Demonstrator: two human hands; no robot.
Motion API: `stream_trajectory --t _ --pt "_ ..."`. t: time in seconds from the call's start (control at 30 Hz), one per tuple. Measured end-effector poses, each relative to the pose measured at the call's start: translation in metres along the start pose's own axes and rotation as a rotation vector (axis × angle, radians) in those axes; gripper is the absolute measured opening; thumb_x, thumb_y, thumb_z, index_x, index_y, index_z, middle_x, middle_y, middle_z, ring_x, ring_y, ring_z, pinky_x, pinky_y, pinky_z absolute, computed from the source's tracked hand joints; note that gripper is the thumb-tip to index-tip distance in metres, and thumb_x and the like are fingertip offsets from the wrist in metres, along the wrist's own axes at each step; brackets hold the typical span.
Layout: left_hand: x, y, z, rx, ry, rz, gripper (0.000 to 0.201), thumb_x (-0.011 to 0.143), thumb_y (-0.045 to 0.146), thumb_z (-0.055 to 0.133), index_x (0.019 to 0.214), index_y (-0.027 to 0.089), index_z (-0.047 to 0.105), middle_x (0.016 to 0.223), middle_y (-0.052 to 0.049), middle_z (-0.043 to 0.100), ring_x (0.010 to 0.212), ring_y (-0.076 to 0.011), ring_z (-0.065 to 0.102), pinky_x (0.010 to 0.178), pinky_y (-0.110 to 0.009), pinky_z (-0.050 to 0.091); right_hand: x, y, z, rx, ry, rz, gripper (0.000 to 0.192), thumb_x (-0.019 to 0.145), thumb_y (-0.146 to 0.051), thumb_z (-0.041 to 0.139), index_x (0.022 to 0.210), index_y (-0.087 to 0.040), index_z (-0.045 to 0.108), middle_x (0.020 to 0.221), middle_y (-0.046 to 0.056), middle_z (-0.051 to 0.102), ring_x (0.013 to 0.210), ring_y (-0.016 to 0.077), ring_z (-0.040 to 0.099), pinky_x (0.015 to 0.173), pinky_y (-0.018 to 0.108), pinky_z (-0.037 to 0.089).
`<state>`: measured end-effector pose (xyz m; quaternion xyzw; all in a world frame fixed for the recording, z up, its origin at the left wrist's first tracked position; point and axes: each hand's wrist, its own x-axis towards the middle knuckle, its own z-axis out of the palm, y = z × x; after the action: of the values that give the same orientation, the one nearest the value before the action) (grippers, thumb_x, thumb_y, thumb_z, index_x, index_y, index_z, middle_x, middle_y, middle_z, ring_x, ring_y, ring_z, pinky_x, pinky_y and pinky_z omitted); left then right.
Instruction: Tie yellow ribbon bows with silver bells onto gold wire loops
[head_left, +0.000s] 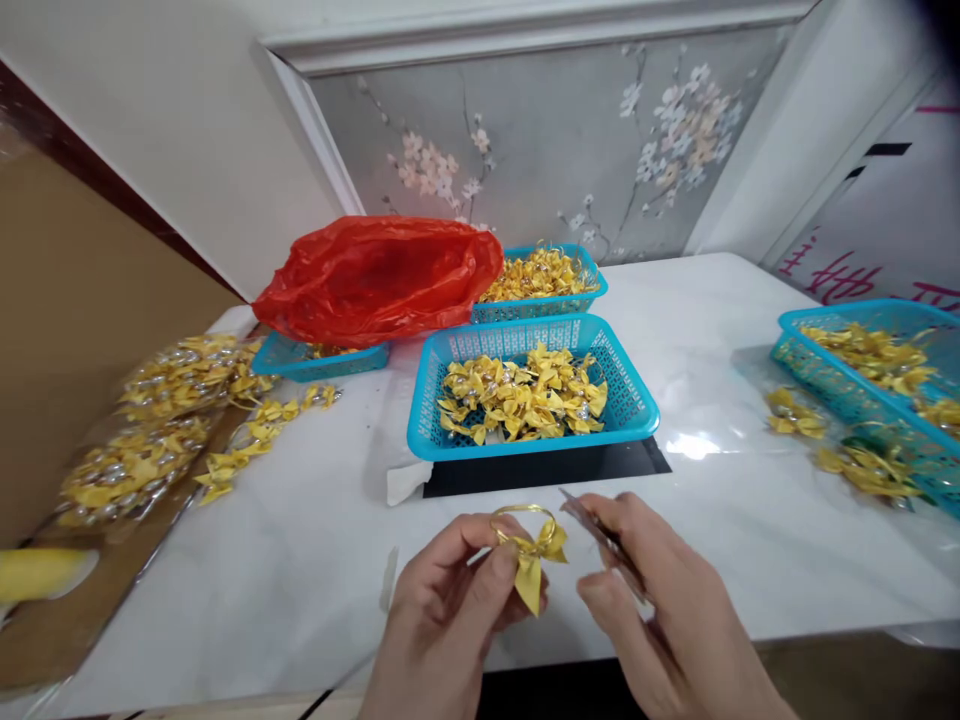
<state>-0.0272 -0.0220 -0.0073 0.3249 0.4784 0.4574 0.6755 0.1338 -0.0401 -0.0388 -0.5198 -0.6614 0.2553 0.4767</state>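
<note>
My left hand (465,600) is closed, pinching a yellow ribbon bow (529,570) between thumb and forefinger. A thin gold loop stands up from the bow's top. Just to the right, my right hand (660,610) is closed around a slim, pointed metal tool that looks like thread snips (611,545). Its tip points up and left, close to the bow but apart from it. Part of the tool is hidden by my fingers. Beyond both hands sits a blue basket (536,450) holding many yellow bows (525,395), some with silvery beads.
Behind it are a red plastic bag (375,280) and another blue basket (540,305) of bows. A further basket (870,375) stands at right, with loose bows (870,465) beside it. Beaded bows (142,440) are heaped at left, next to a cardboard box (82,260).
</note>
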Motion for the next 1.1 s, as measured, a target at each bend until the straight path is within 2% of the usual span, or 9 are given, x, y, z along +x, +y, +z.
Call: stream_trajectory --t 0.13,0.37,0.63,0.8,1.1 --pt "0.005 0.000 -0.001 -0.055 0.031 0.011 0.014 0.080 0.031 0.079 0.074 0.020 0.072 0.088 0.000 0.069 0.069 -0.0098 0.059 0.066 -0.016 0.054 -0.012 0.005 0.004 -0.239 0.013 -0.155 0.022 0.101 -0.025 0.039 0.111 -0.020 0.058 0.076 0.002 0.058 0.058 0.0148 0.057 0.051 0.025 0.047" --pt "0.006 0.000 0.003 -0.104 0.060 -0.011 0.015 0.082 0.028 0.077 0.074 0.018 0.068 0.076 0.001 0.068 0.067 -0.0110 0.059 0.064 -0.019 0.056 -0.014 0.012 0.013 -0.447 0.062 -0.242 0.022 0.103 -0.027 0.040 0.114 -0.016 0.057 0.081 0.006 0.061 0.065 0.0178 0.058 0.055 0.028 0.046" --pt "0.004 -0.002 0.004 -0.102 0.041 -0.022 0.016 0.085 0.029 0.074 0.076 0.019 0.067 0.077 0.002 0.069 0.069 -0.0114 0.058 0.065 -0.020 0.056 -0.012 0.009 0.015 -0.480 0.092 -0.229 0.025 0.104 -0.029 0.039 0.116 -0.016 0.057 0.083 0.006 0.061 0.070 0.0199 0.057 0.061 0.030 0.043" --pt "0.004 -0.003 0.005 -0.115 0.017 -0.038 0.017 0.084 0.030 0.076 0.075 0.018 0.068 0.078 0.001 0.069 0.070 -0.0115 0.059 0.065 -0.021 0.057 -0.010 0.011 0.014 -0.487 0.087 -0.278 0.023 0.103 -0.028 0.042 0.114 -0.015 0.058 0.079 0.005 0.060 0.064 0.0177 0.055 0.057 0.028 0.042" --pt "0.003 -0.003 0.006 -0.141 0.034 -0.067 0.019 0.077 0.031 0.082 0.073 0.017 0.068 0.077 0.000 0.069 0.069 -0.0112 0.059 0.063 -0.019 0.056 -0.009 0.009 0.018 -0.435 0.085 -0.233 0.023 0.103 -0.027 0.039 0.111 -0.016 0.058 0.079 0.005 0.059 0.063 0.0172 0.055 0.056 0.028 0.043"
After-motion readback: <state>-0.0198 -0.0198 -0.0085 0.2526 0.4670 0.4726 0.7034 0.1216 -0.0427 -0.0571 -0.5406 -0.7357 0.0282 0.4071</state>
